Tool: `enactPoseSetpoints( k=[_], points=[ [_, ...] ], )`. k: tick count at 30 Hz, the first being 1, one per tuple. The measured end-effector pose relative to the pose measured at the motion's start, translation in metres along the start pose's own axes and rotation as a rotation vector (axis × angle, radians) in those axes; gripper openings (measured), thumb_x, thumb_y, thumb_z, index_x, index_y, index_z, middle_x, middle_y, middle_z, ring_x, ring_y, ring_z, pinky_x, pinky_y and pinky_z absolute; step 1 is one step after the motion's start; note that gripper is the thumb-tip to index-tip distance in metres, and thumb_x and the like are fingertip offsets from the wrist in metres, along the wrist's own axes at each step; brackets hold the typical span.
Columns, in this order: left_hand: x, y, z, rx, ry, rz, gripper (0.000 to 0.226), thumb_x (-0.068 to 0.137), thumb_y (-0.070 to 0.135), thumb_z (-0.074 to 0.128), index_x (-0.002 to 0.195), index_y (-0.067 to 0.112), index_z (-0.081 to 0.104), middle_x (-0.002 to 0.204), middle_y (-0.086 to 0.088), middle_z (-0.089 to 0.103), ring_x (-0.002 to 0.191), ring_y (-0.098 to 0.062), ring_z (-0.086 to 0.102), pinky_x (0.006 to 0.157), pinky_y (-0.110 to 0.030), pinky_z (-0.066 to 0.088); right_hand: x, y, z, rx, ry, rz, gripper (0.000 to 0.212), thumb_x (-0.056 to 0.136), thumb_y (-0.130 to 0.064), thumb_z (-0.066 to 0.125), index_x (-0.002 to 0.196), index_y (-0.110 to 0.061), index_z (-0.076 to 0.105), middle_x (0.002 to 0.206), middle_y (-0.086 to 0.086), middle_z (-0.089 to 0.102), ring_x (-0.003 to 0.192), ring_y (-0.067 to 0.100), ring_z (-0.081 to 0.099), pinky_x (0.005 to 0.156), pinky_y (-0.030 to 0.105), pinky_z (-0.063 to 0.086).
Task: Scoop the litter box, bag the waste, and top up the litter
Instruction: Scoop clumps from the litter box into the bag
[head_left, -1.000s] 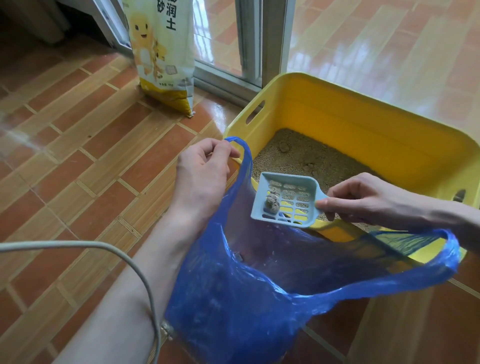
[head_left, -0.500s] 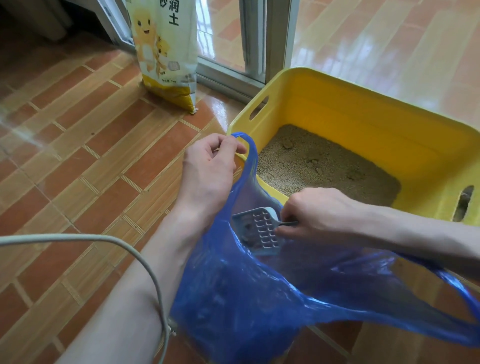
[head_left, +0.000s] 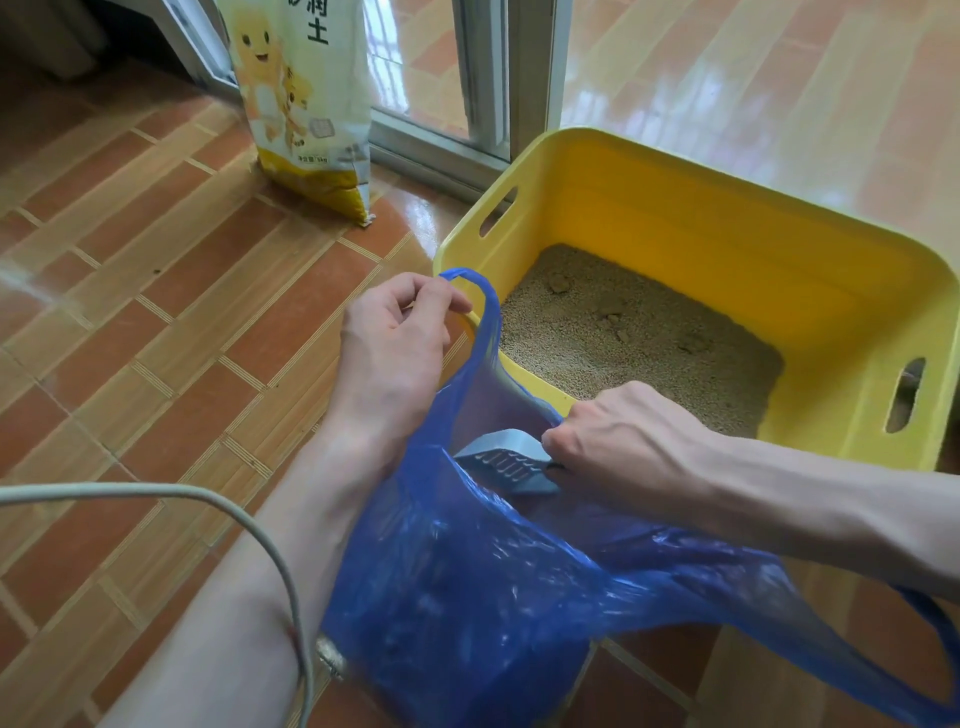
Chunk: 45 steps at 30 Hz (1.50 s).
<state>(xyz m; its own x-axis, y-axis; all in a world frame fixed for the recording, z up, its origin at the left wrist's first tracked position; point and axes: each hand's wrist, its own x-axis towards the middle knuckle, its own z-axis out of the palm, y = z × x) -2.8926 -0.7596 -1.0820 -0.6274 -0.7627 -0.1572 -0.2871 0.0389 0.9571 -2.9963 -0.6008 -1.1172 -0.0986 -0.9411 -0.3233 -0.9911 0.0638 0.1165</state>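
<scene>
A yellow litter box (head_left: 727, 218) stands on the tiled floor, its tan litter (head_left: 639, 338) lumpy with a few clumps. In front of it hangs a blue plastic bag (head_left: 467, 597). My left hand (head_left: 395, 343) grips the bag's handle loop and holds the mouth up. My right hand (head_left: 623, 441) grips the handle of a pale blue slotted scoop (head_left: 506, 460), which is tipped downward inside the bag's mouth. What lies at the bottom of the bag is hidden. A white and yellow litter sack (head_left: 306, 104) stands upright at the back left.
A sliding glass door frame (head_left: 488, 83) runs behind the box and the sack. A grey cable (head_left: 228, 514) arcs over my left forearm at the lower left. Brown floor tiles (head_left: 130, 291) stretch to the left.
My right hand has carried the scoop, which held a clump, from above the box's edge down into the bag and tipped it over. My left hand still holds the bag's handle.
</scene>
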Motion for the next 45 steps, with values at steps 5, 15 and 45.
enactPoseSetpoints(
  k=[5, 15, 45],
  points=[
    [-0.001, 0.000, 0.003, -0.011, -0.019, 0.000, 0.029, 0.104, 0.017, 0.052, 0.079, 0.017, 0.067, 0.051, 0.011, 0.037, 0.043, -0.008, 0.027, 0.041, -0.019, 0.023, -0.012, 0.004, -0.007, 0.059, -0.014, 0.059, 0.034, 0.098, -0.041, 0.048, 0.086, -0.010, 0.057, 0.081, 0.011, 0.065, 0.075, 0.037, 0.062, 0.056, 0.032, 0.035],
    [0.001, -0.006, 0.004, -0.014, -0.031, 0.000, 0.029, 0.105, 0.020, 0.051, 0.080, 0.018, 0.067, 0.049, 0.013, 0.038, 0.043, -0.007, 0.027, 0.041, -0.020, 0.023, -0.052, 0.086, -0.039, 0.473, 0.032, 0.348, 0.044, 0.083, -0.068, 0.055, 0.070, -0.028, 0.068, 0.055, -0.006, 0.057, 0.049, 0.009, 0.048, 0.046, 0.028, 0.035],
    [-0.001, -0.011, 0.024, -0.006, -0.066, -0.031, 0.030, 0.108, 0.021, 0.050, 0.085, 0.013, 0.069, 0.054, 0.007, 0.028, 0.044, -0.009, 0.020, 0.041, -0.020, 0.017, -0.051, 0.158, 0.055, 0.283, -0.189, 0.489, 0.037, 0.093, -0.053, 0.058, 0.084, -0.020, 0.073, 0.065, -0.004, 0.062, 0.059, 0.016, 0.052, 0.051, 0.028, 0.042]
  ],
)
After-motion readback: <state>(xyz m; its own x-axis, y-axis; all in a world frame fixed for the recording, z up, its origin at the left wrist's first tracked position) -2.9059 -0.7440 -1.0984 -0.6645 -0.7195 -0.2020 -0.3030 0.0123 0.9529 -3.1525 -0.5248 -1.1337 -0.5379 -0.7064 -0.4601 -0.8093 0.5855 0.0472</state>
